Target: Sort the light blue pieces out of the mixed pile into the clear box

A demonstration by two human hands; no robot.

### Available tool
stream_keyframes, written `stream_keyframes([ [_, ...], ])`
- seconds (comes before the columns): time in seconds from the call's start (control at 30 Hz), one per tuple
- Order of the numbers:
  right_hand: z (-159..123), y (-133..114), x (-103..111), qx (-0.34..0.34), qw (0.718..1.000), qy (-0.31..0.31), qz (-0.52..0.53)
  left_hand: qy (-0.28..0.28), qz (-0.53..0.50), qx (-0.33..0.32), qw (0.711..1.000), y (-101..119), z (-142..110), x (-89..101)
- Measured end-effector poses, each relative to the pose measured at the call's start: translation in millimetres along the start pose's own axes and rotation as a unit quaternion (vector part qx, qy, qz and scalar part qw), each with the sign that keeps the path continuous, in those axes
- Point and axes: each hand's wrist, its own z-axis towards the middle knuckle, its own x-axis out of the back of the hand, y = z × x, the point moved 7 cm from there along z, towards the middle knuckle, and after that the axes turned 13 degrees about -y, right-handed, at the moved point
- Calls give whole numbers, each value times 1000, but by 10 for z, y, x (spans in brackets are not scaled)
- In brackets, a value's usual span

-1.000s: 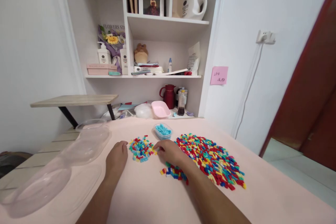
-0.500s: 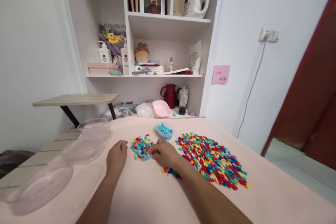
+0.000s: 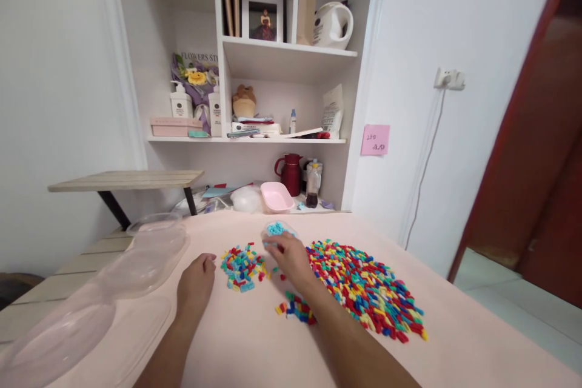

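Observation:
My right hand (image 3: 291, 260) reaches over the near edge of a small clear tub (image 3: 291, 231) that holds light blue toy bricks (image 3: 275, 228). Its thumb and fingers are pinched together; whatever sits between them is too small to make out. My left hand (image 3: 196, 282) rests on the table with curled fingers, and nothing shows in it. Between the hands lies a small pile of mixed coloured bricks (image 3: 240, 267), just right of my left hand. A short row of bricks (image 3: 295, 307) lies below my right wrist, partly covered by the forearm.
A large spread of mixed bricks (image 3: 368, 291) lies on the right of the pink table (image 3: 245, 345). Clear plastic containers (image 3: 136, 267) line the left side. Behind stand a pink tray (image 3: 277, 197), a red jug (image 3: 291, 174) and white shelves (image 3: 254, 140).
My right hand has moved from the small pile up to the clear tub, uncovering a few loose bricks beside the pile. My left hand stays beside the pile. The view has tilted slightly.

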Motion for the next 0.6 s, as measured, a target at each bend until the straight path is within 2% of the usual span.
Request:
stream_keyframes([
  [0.07, 33, 137, 189, -19, 997, 76, 22, 1, -1, -1, 1000, 11, -9, 8],
  [0.13, 50, 274, 319, -28, 992, 116, 39, 2, -1, -2, 1000, 27, -22, 20],
  [0.27, -1, 473, 485, -38, 978, 160, 126, 4, -1, -2, 1000, 52, -40, 38],
  [0.37, -76, 478, 528, -45, 963, 171, 203, 3, -3, 1, 1000, 47, -36, 31],
  [0.43, -89, 376, 452, -37, 970, 121, 206, 0, -6, 3, 1000, 29, -26, 16],
  [0.53, -90, 116, 137, 4, 992, -44, 121, -3, -10, 4, 1000, -6, -9, -10],
  [0.6, -127, -48, -115, 40, 988, -147, 33, -4, -12, 5, 1000, -24, -2, -21],
])
